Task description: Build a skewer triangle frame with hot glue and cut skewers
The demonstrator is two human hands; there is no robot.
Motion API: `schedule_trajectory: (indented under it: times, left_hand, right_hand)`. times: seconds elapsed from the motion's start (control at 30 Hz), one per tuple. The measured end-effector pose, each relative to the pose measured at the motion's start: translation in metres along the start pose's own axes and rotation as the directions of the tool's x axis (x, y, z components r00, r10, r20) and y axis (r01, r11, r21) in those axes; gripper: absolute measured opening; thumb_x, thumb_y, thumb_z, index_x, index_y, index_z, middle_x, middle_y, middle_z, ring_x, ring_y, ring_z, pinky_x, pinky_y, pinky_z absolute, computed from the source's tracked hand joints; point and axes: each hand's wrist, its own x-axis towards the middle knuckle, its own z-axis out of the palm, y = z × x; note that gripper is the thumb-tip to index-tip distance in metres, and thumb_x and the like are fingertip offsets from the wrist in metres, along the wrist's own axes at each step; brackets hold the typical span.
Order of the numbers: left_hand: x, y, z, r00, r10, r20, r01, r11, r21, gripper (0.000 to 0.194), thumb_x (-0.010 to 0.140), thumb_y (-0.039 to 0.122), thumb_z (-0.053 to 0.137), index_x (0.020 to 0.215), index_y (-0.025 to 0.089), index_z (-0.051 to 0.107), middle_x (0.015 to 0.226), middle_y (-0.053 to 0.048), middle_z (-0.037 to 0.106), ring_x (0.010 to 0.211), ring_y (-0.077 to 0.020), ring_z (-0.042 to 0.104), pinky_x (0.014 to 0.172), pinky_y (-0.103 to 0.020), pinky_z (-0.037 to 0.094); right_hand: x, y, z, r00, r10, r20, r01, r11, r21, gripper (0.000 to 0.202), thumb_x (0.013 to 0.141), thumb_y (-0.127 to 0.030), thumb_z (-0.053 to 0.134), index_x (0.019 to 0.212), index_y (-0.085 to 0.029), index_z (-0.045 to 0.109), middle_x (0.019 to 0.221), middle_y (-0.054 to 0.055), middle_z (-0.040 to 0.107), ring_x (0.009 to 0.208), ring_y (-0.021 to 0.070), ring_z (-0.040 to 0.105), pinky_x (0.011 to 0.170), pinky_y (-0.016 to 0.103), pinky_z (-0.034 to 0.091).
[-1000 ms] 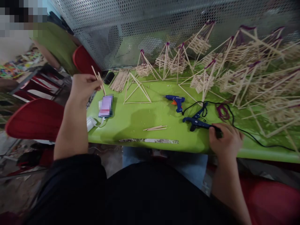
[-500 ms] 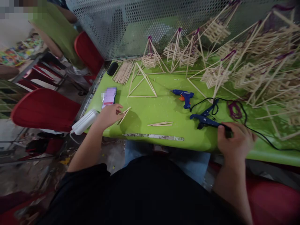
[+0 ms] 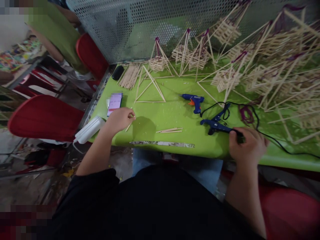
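Evidently both your hands are occupied at the green surface

Take the middle of the view as the clock's centre. At 9 o'clock, your left hand [image 3: 121, 118] has its thumb and fingertips pinched together on a thin stick [image 3: 128, 127]. Your fingers cover most of it, so you cannot tell whether that grip has one stick or more. At about 3 o'clock, your right hand [image 3: 248, 143] is wrapped round the dark handle of one blue hand tool [image 3: 217, 126], which lies on the green surface [image 3: 175, 115]; your fingers hide part of the handle.

You have one blue glue gun [image 3: 195, 101] at 2 o'clock, its black cable partly lost among the pieces to the right. About three loose sticks [image 3: 170, 130] overlap at 5 o'clock, near the centre. One plain stick frame [image 3: 150, 101] stands at 11 o'clock, just beside one bundle of sticks [image 3: 129, 76] too dense to count. One phone [image 3: 115, 104] is just above 9 o'clock, its top pixelated.

From 12 to 3 o'clock, stick structures with purple cord [image 3: 225, 80] crowd together; several show, but overlap and the right border prevent a full count. At 10 o'clock, one person in green [image 3: 56, 33] is cut off by the top border.
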Motion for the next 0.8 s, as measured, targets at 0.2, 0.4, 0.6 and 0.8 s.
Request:
schedule_trajectory:
  times: [0.2,0.4,0.6,0.8]
  left_hand:
    - [-0.034,0.017,0.019,0.998,-0.026,-0.055,0.030,0.996,0.081,0.027,0.110,0.040,0.071,0.125,0.022,0.084,0.128,-0.013,0.084,0.117,-0.0369,0.078,0.094,-0.046,0.058]
    - [-0.016,0.028,0.029,0.994,0.103,-0.032,-0.098,0.986,0.135,0.025,0.114,0.031,0.060,0.105,0.021,0.081,0.113,-0.014,0.082,0.116,-0.0367,0.075,0.101,-0.049,0.055]
    - [-0.026,0.008,-0.008,0.964,0.029,-0.265,-0.016,0.999,0.052,0.021,0.116,0.028,0.049,0.113,0.020,0.068,0.116,-0.014,0.078,0.105,-0.0310,0.073,0.093,-0.044,0.054]
    - [-0.069,-0.017,-0.042,0.654,-0.237,-0.718,0.080,0.966,-0.246,0.015,0.104,0.031,0.051,0.094,0.024,0.059,0.084,-0.003,0.066,0.082,-0.0211,0.064,0.080,-0.036,0.048]
  right_hand:
    - [0.000,0.002,0.003,0.999,0.036,0.026,-0.036,0.999,0.001,0.041,0.107,-0.054,0.061,0.113,-0.023,0.087,0.125,0.014,0.089,0.120,0.0358,0.078,0.111,0.045,0.045]
    - [0.000,0.001,0.003,1.000,0.017,0.016,-0.017,1.000,0.011,0.040,0.107,-0.053,0.061,0.113,-0.022,0.086,0.125,0.014,0.088,0.119,0.0349,0.078,0.109,0.046,0.046]
    - [0.001,-0.004,-0.002,0.999,0.030,0.043,-0.030,1.000,-0.001,0.042,0.108,-0.052,0.060,0.116,-0.021,0.087,0.128,0.014,0.088,0.119,0.0338,0.077,0.110,0.045,0.045]
    - [0.001,-0.001,0.001,0.999,0.017,0.028,-0.017,1.000,0.001,0.038,0.107,-0.050,0.062,0.115,-0.022,0.086,0.127,0.013,0.088,0.118,0.0332,0.077,0.107,0.045,0.046]
